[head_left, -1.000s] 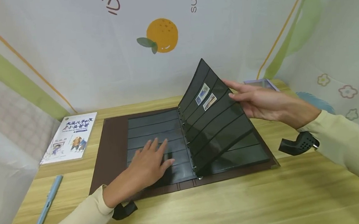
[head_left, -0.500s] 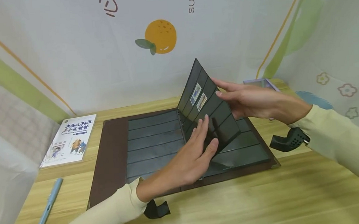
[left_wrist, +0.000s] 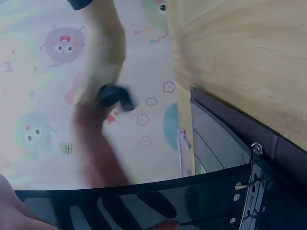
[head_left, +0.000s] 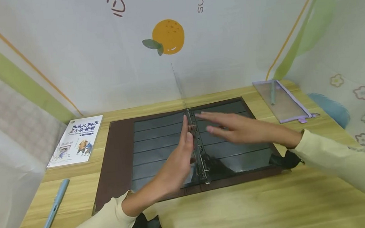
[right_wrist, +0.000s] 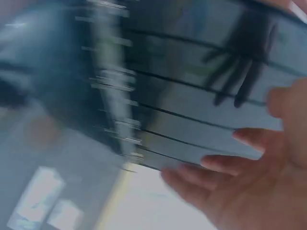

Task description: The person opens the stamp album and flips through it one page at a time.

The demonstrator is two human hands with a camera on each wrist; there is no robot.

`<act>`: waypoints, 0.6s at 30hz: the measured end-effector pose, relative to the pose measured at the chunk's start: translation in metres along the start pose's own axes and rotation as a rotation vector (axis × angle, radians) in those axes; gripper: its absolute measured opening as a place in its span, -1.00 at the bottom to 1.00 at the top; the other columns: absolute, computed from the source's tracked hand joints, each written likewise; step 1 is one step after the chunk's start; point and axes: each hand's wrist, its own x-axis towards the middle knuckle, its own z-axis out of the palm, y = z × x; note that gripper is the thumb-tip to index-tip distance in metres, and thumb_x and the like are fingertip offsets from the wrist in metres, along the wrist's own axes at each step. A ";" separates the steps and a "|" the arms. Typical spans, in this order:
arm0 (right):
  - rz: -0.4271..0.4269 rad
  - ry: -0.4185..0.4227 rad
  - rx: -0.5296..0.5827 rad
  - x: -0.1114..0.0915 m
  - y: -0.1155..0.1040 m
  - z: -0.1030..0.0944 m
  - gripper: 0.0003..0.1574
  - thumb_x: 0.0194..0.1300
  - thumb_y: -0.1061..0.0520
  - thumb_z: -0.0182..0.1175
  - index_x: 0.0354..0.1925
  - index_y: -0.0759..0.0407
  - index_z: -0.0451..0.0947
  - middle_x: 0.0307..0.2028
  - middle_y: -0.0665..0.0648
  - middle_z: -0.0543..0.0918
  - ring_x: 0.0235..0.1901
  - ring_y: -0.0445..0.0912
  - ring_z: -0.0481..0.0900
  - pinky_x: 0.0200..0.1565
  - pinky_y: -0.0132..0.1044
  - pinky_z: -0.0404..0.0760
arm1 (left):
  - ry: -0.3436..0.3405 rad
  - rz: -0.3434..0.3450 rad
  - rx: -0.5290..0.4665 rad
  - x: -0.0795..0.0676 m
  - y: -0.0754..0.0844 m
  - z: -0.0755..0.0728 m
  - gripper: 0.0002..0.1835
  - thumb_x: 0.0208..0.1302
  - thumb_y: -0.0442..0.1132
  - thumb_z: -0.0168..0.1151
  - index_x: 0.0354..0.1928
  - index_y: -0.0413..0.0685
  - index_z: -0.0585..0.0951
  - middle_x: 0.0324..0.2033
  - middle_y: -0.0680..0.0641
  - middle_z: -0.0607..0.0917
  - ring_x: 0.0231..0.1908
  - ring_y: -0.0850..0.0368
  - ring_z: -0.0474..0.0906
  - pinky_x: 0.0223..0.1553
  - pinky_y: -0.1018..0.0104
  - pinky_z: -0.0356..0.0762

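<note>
A ring-bound stamp album with a brown cover (head_left: 117, 159) lies open on the table. One black page stands almost upright, edge-on in the head view; the left wrist view shows this page (left_wrist: 196, 206) broadside. My left hand (head_left: 174, 168) is flat against its left side, fingers straight. To the right of the page, my right hand (head_left: 239, 126) is over the right-hand sheet, its fingers extended and holding nothing. Metal rings (head_left: 200, 149) run along the spine. In the blurred right wrist view, two pale stamps (right_wrist: 36, 199) show at lower left.
A white booklet (head_left: 75, 141) lies left of the album, with a blue pen (head_left: 54, 207) in front of it. At the back right is a purple-edged mesh pouch (head_left: 285, 102) with a pen-like item inside. Printed curtains (head_left: 104, 70) enclose the table.
The page has swung from leaning right to nearly upright. My left hand came across to it and moved back left with it. My right hand has let go and lowered over the right-hand sheet.
</note>
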 end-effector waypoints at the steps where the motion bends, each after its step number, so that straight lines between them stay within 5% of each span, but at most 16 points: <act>1: -0.010 -0.003 -0.083 -0.005 0.006 0.012 -0.27 0.63 -0.11 -0.11 0.61 -0.01 0.02 0.61 0.22 0.01 0.54 0.26 0.11 0.41 0.28 0.28 | 0.005 -0.007 0.003 -0.001 0.000 -0.001 -0.37 0.59 0.27 -0.69 0.52 0.49 -0.57 0.62 0.02 -0.25 0.54 -0.20 0.08 0.38 -0.30 0.30; 5: 0.000 -0.094 -0.267 -0.026 0.030 0.054 -0.24 0.58 -0.10 0.01 0.60 -0.01 0.07 0.62 0.25 -0.05 0.58 0.33 -0.08 0.42 0.36 0.18 | 0.023 -0.034 -0.007 -0.004 0.001 -0.005 -0.37 0.59 0.25 -0.70 0.55 0.45 -0.53 0.62 0.01 -0.32 0.58 -0.22 -0.06 0.47 -0.39 0.02; 12: 0.018 -0.157 -0.335 -0.040 0.053 0.080 -0.21 0.57 -0.06 0.04 0.61 -0.04 0.04 0.62 0.25 -0.05 0.59 0.33 -0.14 0.47 0.36 0.06 | 0.006 0.031 -0.399 -0.008 0.007 -0.028 -0.21 0.48 0.39 -0.73 0.61 0.27 -0.43 0.60 -0.29 -0.13 0.53 -0.43 -0.01 0.26 -0.41 0.37; 18: 0.008 -0.168 -0.329 -0.040 0.054 0.080 -0.20 0.56 -0.08 0.05 0.61 -0.05 0.04 0.62 0.25 -0.05 0.58 0.35 -0.14 0.46 0.36 0.07 | 0.054 -0.091 -0.476 -0.024 0.001 -0.073 -0.21 0.43 0.48 -0.68 0.61 0.45 -0.36 0.63 0.01 -0.35 0.61 -0.09 -0.50 0.44 -0.51 -0.26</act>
